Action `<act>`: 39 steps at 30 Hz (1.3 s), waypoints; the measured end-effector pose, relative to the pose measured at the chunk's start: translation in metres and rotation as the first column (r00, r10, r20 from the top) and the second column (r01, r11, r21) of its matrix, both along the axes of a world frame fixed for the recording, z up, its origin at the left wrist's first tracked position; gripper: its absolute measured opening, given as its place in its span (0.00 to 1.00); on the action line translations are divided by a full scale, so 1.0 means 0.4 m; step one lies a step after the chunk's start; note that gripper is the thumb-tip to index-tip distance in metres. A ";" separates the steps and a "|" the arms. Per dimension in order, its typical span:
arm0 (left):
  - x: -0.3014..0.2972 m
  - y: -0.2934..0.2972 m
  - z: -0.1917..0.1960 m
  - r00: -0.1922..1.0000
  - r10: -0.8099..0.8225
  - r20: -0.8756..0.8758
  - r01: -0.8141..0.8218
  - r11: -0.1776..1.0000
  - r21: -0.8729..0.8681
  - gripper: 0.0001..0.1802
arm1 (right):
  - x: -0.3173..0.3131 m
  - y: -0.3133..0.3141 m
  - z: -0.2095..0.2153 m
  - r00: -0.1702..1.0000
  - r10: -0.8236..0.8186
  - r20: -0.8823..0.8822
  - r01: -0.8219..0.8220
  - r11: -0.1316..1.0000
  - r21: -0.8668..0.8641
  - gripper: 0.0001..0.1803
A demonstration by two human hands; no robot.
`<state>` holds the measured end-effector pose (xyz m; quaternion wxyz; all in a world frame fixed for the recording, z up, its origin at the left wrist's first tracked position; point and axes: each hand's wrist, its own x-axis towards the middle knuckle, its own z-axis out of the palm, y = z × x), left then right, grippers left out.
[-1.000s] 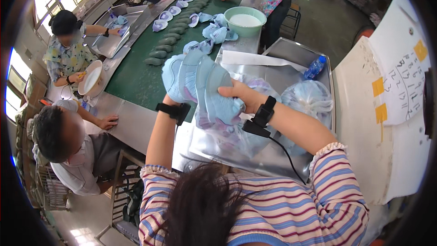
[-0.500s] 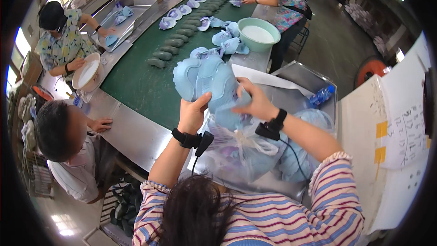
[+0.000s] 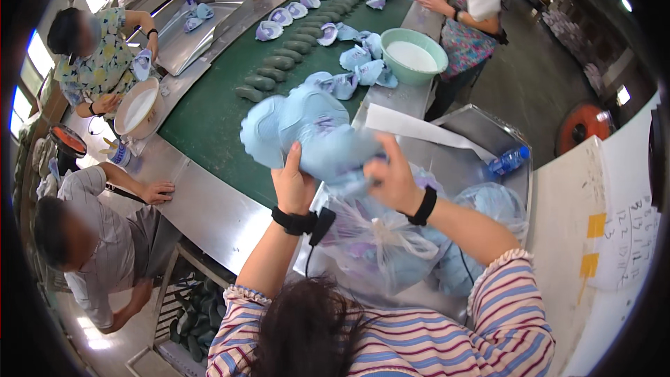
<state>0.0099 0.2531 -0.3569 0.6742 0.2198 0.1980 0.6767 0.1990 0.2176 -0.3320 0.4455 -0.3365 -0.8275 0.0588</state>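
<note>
You are holding both forearms up and away from your body, hands nearly level. Your left hand (image 3: pixel 293 183) is gripping a stack of light blue shoe uppers (image 3: pixel 296 126) from the near side, thumb pointing up against it, the other fingers mostly hiding behind. Your right hand (image 3: pixel 396 178) is curling its fingers at the stack's right end; blur is obscuring how tightly they are closing. The stack is hanging above the near right corner of the green bench (image 3: pixel 209 122).

Rows of dark handwritten numbers (image 3: pixel 626 241) on the white sheet (image 3: pixel 613 300) at right
</note>
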 end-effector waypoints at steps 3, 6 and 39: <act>-0.027 0.014 -0.019 0.998 -0.003 0.064 0.002 1.000 0.021 0.25 | 0.010 -0.014 -0.040 0.989 0.129 0.069 -0.143 0.957 0.253 0.15; -0.071 0.028 -0.044 0.998 -0.061 -0.018 0.064 0.983 0.170 0.25 | 0.031 -0.011 -0.026 0.984 0.147 0.099 -0.156 0.983 0.094 0.16; -0.377 0.135 -0.196 0.851 -0.405 -0.333 0.420 0.907 -0.031 0.40 | -0.129 0.417 -0.012 0.805 0.213 -0.554 -0.586 0.135 -0.799 0.22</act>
